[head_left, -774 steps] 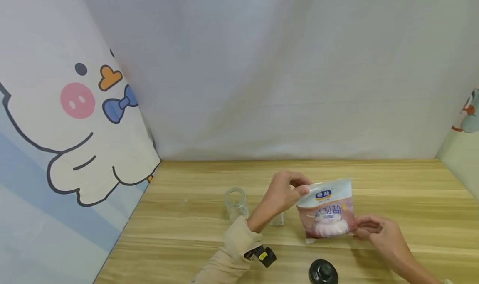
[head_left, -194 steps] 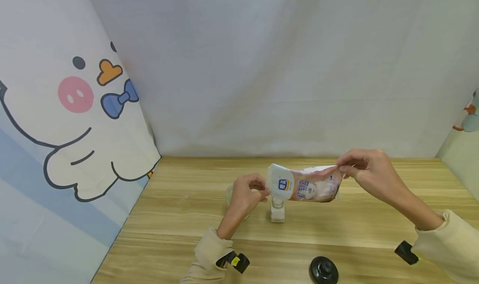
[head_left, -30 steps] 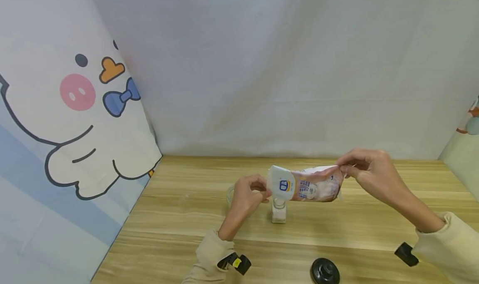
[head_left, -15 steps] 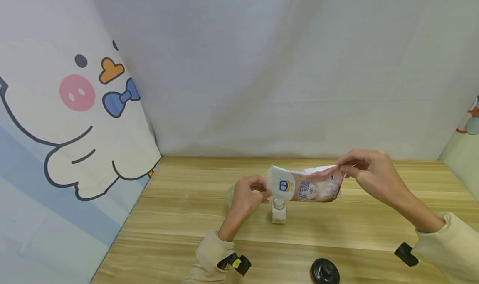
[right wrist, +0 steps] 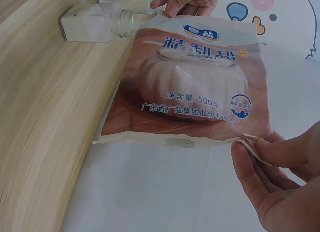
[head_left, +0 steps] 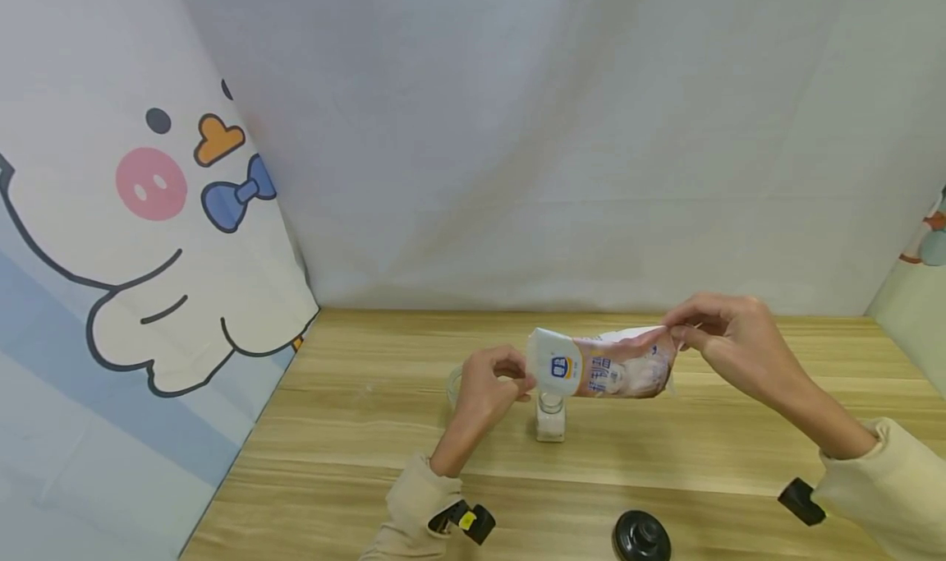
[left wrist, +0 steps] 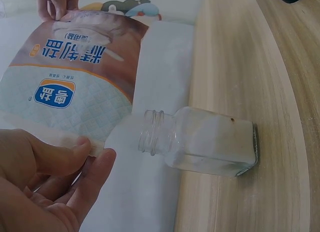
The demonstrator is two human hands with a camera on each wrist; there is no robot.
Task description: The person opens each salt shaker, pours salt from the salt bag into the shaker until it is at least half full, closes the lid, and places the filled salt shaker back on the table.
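A pink and white salt bag (head_left: 609,366) is held in the air, tilted on its side with its white end at the left. My left hand (head_left: 488,384) pinches that end at a corner. At the other end, my right hand (head_left: 739,351) pinches the bottom corner, raised higher. Beneath the white end stands a small glass bottle (head_left: 550,425), uncapped and upright. White grains fill much of it in the left wrist view. A faint pale streak shows between bag and bottle neck (left wrist: 152,133); whether grains are flowing is hard to tell.
A larger clear glass jar (head_left: 454,383) stands behind my left hand, mostly hidden. Near the front of the wooden table (head_left: 332,462) lies a black round lid (head_left: 641,536). A pale curtain (head_left: 517,175) hangs along the back, and a cartoon-printed sheet (head_left: 199,314) at the left.
Compared with the oldest frame, the bag has gone from upright to sideways over the bottle; my right hand has risen and my left has shifted left. Over the last second, both hands stay nearly still.
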